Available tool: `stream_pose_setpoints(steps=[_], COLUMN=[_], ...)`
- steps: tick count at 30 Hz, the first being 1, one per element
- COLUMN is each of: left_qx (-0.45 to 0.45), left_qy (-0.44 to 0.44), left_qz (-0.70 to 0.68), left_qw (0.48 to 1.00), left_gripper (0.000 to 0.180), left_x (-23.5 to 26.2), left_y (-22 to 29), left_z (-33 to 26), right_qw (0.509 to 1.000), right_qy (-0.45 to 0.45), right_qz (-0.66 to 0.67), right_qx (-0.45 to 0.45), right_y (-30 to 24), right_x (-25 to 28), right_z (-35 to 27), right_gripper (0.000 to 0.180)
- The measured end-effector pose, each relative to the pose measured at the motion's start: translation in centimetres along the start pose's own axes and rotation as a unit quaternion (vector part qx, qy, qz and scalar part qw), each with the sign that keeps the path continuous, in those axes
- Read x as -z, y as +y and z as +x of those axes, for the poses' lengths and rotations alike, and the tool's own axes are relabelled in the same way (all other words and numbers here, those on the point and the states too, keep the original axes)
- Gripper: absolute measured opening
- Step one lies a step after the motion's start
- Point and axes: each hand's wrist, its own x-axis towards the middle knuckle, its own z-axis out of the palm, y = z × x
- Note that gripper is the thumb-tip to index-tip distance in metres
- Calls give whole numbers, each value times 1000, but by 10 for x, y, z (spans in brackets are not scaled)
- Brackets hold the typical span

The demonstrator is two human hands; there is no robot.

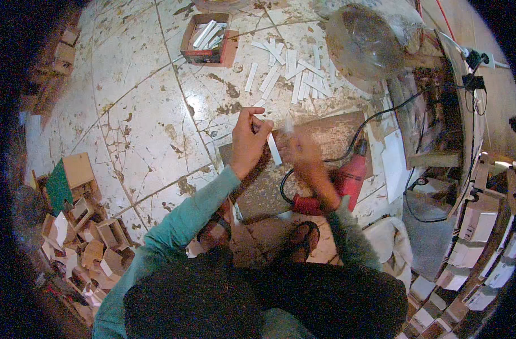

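My left hand (248,142) is closed, with thumb and fingers pinching a thin white strip (275,148) that slants down over a worn brown board (252,195). To its right, my right hand (307,161) is smeared by motion. A pale blur shows by its fingertips, and whether the hand holds anything cannot be made out. Under my right wrist lies a red corded power tool (351,176), shaped like a drill, its dark tip pointing away from me. Loose white strips (296,70) are scattered on the tiles beyond my hands.
A small open box (204,55) of white strips stands at the far side. A cloudy round tub (364,42) sits far right. The tool's black cable (393,105) runs to plugs at right. Small cardboard boxes (94,248) pile at left, with more stacked at right. The tiled floor is cracked.
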Motion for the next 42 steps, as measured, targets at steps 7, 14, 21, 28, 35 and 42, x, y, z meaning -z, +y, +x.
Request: stream_pose_setpoints(steps=[7,14,21,28,35,42], left_qx=[233,184,231,285,231,257], left_qy=[21,-99,-94,-80,-72,13], left_qz=[-298,-517,-678,-657,-755,-490], left_qw=[925,830,691,693,610,833], left_gripper=[44,36,21,34,39,40], left_x=[5,25,68,82,70,48], left_y=[4,-7,-28,-25,-19,-27], left_z=[6,31,63,52,65,63], right_qw=[989,931,936,890,999,969], right_qy=[-98,-243,66,54,36,-79], right_qz=[80,-226,-296,-390,-12,219], right_qx=[-75,152,178,232,36,-78], right_y=[-6,-62,-56,0,3,-49], right_x=[-38,-26,-6,-37,7,-4], right_z=[10,51,203,220,198,91], right_gripper=[34,48,37,29,18,22])
